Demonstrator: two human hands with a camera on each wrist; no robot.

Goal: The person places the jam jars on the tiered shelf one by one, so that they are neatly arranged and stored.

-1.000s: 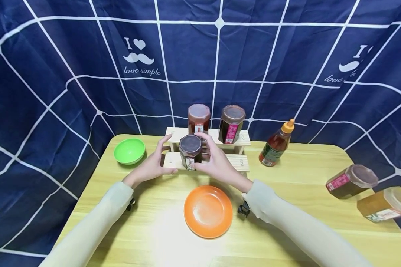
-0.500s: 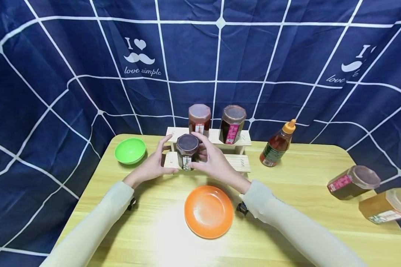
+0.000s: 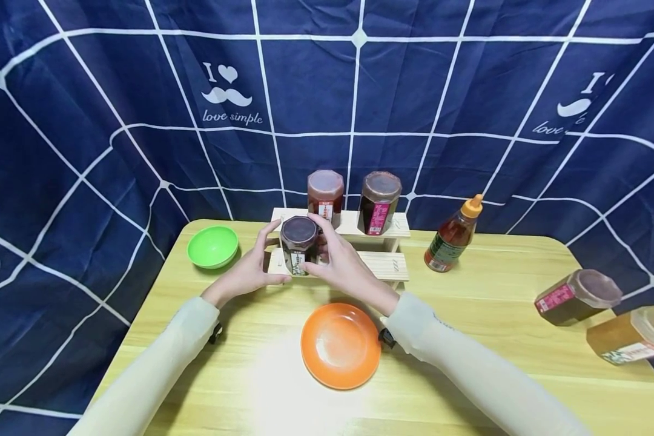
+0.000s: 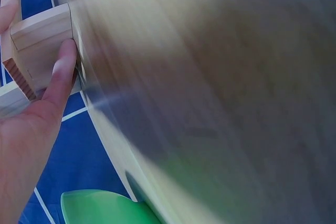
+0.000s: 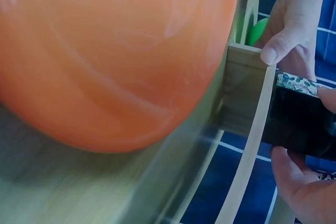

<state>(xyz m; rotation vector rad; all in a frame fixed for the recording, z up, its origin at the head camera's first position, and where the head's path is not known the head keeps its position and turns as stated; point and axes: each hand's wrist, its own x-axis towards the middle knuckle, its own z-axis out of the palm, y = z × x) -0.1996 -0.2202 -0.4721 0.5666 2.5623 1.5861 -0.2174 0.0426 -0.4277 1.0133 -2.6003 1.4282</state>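
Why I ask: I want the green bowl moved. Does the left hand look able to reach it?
Probably yes: the green bowl sits beside the left hand with nothing between them, though that hand must first release the wooden shelf.

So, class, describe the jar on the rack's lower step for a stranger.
On the table, beyond the orange plate, stands a two-step wooden rack. At the left of its lower step is a dark jar, held by the right hand. Its white-and-green label sets it apart from the pink-labelled jar on the upper step.

Head view downward, wrist close-ups, shared shelf (image 3: pixel 386 264)
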